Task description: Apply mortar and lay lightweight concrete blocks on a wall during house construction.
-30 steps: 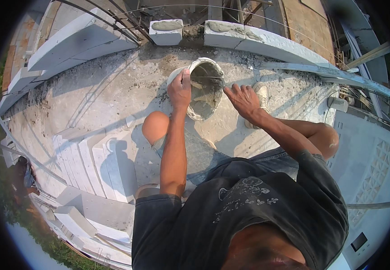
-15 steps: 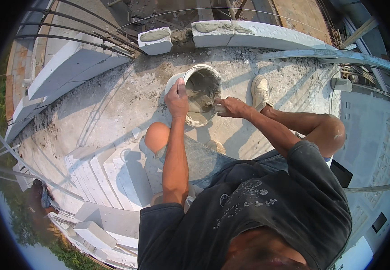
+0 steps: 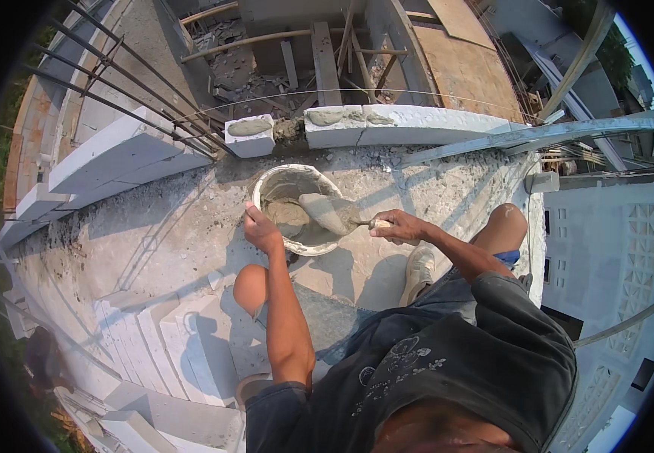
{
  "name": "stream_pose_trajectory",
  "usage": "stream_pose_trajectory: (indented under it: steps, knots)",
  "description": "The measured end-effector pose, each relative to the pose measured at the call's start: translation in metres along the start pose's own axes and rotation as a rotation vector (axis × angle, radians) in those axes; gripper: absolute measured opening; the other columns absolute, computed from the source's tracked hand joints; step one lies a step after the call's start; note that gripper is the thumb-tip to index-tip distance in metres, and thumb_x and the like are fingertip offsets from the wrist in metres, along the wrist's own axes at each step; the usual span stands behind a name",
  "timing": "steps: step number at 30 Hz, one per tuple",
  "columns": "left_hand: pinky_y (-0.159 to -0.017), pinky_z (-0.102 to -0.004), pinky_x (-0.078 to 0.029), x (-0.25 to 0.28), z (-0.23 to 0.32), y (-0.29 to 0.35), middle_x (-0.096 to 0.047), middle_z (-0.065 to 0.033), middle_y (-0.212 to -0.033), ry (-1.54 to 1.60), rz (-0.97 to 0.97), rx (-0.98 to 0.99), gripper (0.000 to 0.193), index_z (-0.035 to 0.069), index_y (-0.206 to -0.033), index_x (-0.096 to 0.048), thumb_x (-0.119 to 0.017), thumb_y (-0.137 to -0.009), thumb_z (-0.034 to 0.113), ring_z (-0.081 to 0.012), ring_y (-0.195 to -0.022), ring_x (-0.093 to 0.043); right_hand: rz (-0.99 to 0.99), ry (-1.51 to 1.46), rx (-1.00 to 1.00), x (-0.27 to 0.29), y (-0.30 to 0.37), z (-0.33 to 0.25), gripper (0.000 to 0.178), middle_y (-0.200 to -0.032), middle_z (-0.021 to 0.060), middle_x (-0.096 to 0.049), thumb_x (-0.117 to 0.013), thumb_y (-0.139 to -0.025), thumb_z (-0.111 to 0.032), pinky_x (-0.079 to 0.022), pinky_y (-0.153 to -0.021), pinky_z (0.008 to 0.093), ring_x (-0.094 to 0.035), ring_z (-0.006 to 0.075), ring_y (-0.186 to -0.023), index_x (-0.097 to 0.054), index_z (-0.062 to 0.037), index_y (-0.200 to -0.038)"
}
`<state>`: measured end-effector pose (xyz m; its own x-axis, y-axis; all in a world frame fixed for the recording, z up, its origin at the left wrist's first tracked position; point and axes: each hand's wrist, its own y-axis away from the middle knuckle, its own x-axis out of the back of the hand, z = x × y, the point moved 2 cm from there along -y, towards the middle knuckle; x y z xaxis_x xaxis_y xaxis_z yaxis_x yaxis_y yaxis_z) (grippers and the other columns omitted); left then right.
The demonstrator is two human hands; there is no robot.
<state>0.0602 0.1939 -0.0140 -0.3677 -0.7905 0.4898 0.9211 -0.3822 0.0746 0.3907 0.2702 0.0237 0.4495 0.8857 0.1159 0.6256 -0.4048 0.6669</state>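
A white bucket (image 3: 318, 247) stands tilted on the rough concrete floor, with grey wet mortar (image 3: 285, 217) inside. My left hand (image 3: 263, 229) is closed on the bucket's near-left rim. My right hand (image 3: 402, 227) grips the handle of a trowel (image 3: 325, 214) from the right. The trowel's blade lies over the bucket's mouth, coated and loaded with mortar. Beyond the bucket runs a low row of white blocks (image 3: 433, 127). A small white block (image 3: 250, 140) at its left end carries a mortar patch on top, and a mortar-smeared gap separates it from the row.
Rebar rods (image 3: 131, 87) jut in at the upper left above a white block wall (image 3: 115, 155). Several white blocks (image 3: 183, 340) stand stacked at the lower left. A pale blue metal bar (image 3: 523, 136) crosses at the right. Beyond the blocks is a lower area with timber and rubble.
The trowel has come up out of the mortar with a load on its blade. My right hand has drawn back from the bucket. The bucket now leans differently, and the view has tilted up.
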Motion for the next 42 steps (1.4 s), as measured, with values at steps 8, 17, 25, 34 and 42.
stream_pose_trajectory:
  steps: [8,17,25,34,42]
  knots:
    - [-0.077,-0.0503,-0.047,-0.012,0.011,0.026,-0.068,-0.0252,-0.091,-0.087,-0.013,-0.042,0.054,0.000,-0.101,-0.070,-0.040,-0.098,0.045,-0.0445,-0.086,-0.063,0.253,0.462,0.147,0.174,0.034,-0.021,0.049,-0.074,0.0076,-0.060,-0.063,-0.088,-0.053,-0.047,-0.060,0.0348,-0.060,0.0176,-0.068,-0.065,-0.0069,-0.105]
    - [-0.070,-0.0501,-0.049,-0.023,0.018,0.056,-0.067,-0.0266,-0.090,-0.226,0.046,-0.231,0.049,-0.001,-0.101,-0.068,-0.041,-0.101,0.040,-0.0453,-0.082,-0.064,0.740,1.251,0.212,0.247,0.017,-0.030,0.036,-0.093,0.0074,-0.066,-0.069,-0.083,-0.031,-0.053,-0.074,0.0408,-0.067,0.0278,-0.089,-0.060,-0.0183,-0.115]
    - [-0.071,-0.0498,-0.048,-0.034,0.026,0.064,-0.067,-0.0272,-0.091,-0.220,-0.002,-0.294,0.050,-0.002,-0.103,-0.068,-0.040,-0.101,0.039,-0.0453,-0.082,-0.064,0.917,1.285,0.104,0.234,0.055,0.012,0.030,-0.095,0.0105,-0.064,-0.065,-0.084,-0.020,-0.051,-0.074,0.0421,-0.066,0.0299,-0.088,-0.059,-0.0177,-0.114]
    - [-0.072,-0.0506,-0.048,-0.024,0.034,0.067,-0.068,-0.0260,-0.089,-0.148,0.025,-0.254,0.050,-0.001,-0.101,-0.069,-0.040,-0.101,0.040,-0.0444,-0.082,-0.064,0.892,0.596,-0.071,0.179,0.067,0.011,0.043,-0.098,0.0280,-0.064,-0.057,-0.093,-0.038,-0.047,-0.080,0.0537,-0.062,0.0470,-0.092,-0.050,0.0002,-0.113]
    - [-0.073,-0.0502,-0.048,-0.023,0.029,0.066,-0.068,-0.0255,-0.092,-0.171,0.053,-0.242,0.051,-0.002,-0.101,-0.068,-0.040,-0.101,0.041,-0.0444,-0.084,-0.064,0.668,0.305,0.002,0.117,-0.004,-0.016,0.043,-0.090,0.0305,-0.063,-0.054,-0.096,-0.033,-0.051,-0.070,0.0480,-0.066,0.0421,-0.080,-0.046,0.0055,-0.115]
